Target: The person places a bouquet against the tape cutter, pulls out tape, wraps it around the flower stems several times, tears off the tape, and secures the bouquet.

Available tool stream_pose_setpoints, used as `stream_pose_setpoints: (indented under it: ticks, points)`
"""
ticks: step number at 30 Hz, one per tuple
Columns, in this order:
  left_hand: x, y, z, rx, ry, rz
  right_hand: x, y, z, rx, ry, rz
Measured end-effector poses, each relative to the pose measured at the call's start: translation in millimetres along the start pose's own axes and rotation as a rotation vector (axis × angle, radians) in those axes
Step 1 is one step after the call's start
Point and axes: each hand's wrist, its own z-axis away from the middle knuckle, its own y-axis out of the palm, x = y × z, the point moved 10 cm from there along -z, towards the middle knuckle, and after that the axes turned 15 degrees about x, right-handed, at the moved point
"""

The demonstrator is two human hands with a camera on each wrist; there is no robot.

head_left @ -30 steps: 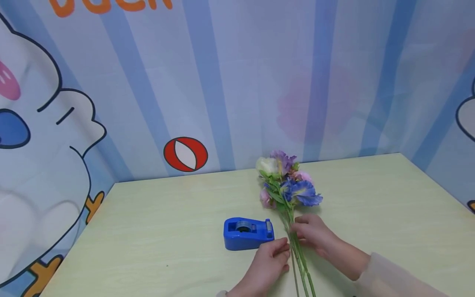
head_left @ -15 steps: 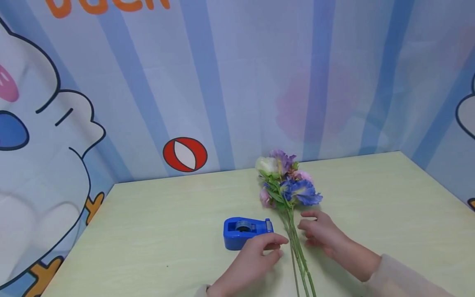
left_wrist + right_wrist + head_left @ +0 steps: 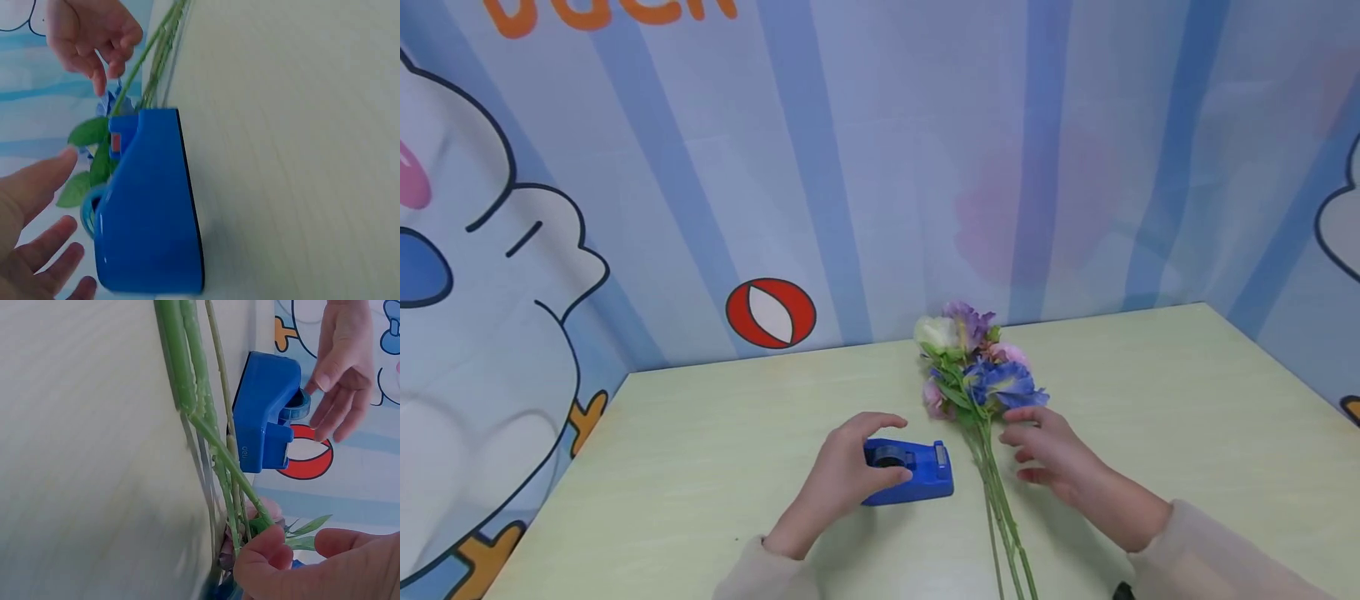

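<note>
A bunch of flowers [image 3: 1003, 383] in white, purple, pink and blue lies on the table, its green stems [image 3: 1007, 521] pointing toward the person. Left of the stems stands a blue tape dispenser [image 3: 934, 479] holding a tape roll [image 3: 297, 407]. My left hand [image 3: 841, 471] hovers at the dispenser's left end, thumb and fingers spread. The left wrist view shows those fingers [image 3: 53, 240] apart from the dispenser. My right hand [image 3: 1060, 462] is just right of the stems below the blue flower, fingers loosely bent and gripping nothing; whether it touches a stem cannot be told.
The pale table [image 3: 737, 467] meets a striped blue cartoon backdrop [image 3: 895, 208] along its back edge. A small black object [image 3: 1123, 592] shows at the bottom, beside the right sleeve [image 3: 1195, 546].
My left hand has left the stems and moved left, over to the tape dispenser. The right hand has loosened from the stems and shifted slightly right and up. The flowers stay in place.
</note>
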Motion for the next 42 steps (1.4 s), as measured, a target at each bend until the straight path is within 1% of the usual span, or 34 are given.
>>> stream_pose_setpoints:
  ticks: [3,7,12,16,20,28,30,33,37,40,42]
  points:
    - [6.0,1.7,-1.7,0.048,0.0,-0.085,-0.4,0.6,-1.1,-0.002,0.009,0.003]
    - [15.1,5.8,-4.2,0.1,-0.032,-0.133,-1.6,1.8,-2.9,0.001,0.022,-0.003]
    - [24.9,10.3,-7.8,0.145,-0.077,-0.128,-2.5,3.4,-4.8,0.006,0.032,-0.015]
    - [29.7,12.0,-9.7,0.159,-0.1,-0.12,-2.3,4.2,-5.3,0.014,0.029,-0.017]
    - [31.9,12.7,-10.6,0.165,-0.125,-0.122,-2.6,3.7,-4.9,0.016,0.029,-0.022]
    - [31.4,13.8,-12.3,0.19,-0.18,-0.122,-4.1,2.7,-2.6,0.011,0.041,-0.042]
    - [31.7,14.2,-12.9,0.196,-0.19,-0.121,-2.3,2.5,-2.1,0.014,0.033,-0.037]
    - [31.7,14.7,-13.2,0.199,-0.194,-0.118,3.2,2.0,-2.4,0.018,0.014,-0.013]
    - [32.2,15.0,-13.0,0.196,-0.192,-0.115,13.2,4.9,-3.6,0.034,-0.016,0.054]
    - [32.8,15.1,-12.7,0.196,-0.197,-0.113,20.9,13.0,-5.1,0.071,-0.029,0.118]
    - [33.0,15.1,-12.4,0.198,-0.201,-0.114,27.3,20.9,-7.4,0.117,-0.05,0.18]
